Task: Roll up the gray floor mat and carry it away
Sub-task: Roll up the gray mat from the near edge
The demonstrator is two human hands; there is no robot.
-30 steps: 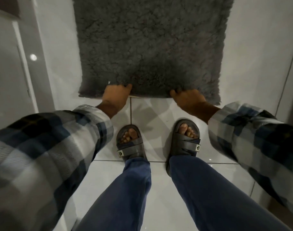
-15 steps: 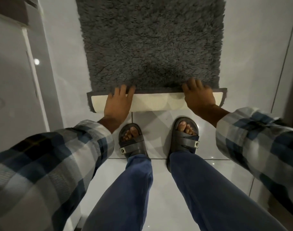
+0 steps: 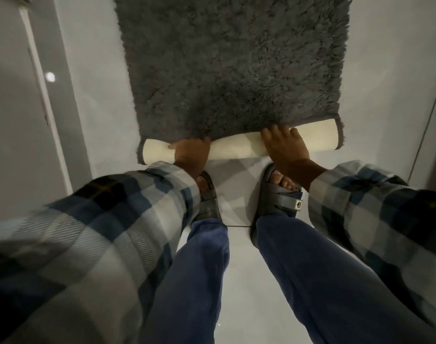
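Note:
A shaggy gray floor mat [image 3: 231,63] lies on the white tiled floor ahead of me. Its near edge is turned over into a narrow roll [image 3: 239,144] that shows the cream underside. My left hand [image 3: 190,153] grips the roll's left part, fingers curled over it. On the right part rests my right hand [image 3: 285,145], fingers spread over the top and tips in the pile. Both sleeves are plaid.
My feet in dark sandals [image 3: 276,204] stand just behind the roll on the glossy tile floor [image 3: 236,194]. A gray door or cabinet panel [image 3: 18,108] runs along the left. A wall edge [image 3: 432,100] rises at the right.
The flat near edge of the mat was lifted, folded over and rolled forward. The roll is now rounder and farther from my feet, with both hands following it.

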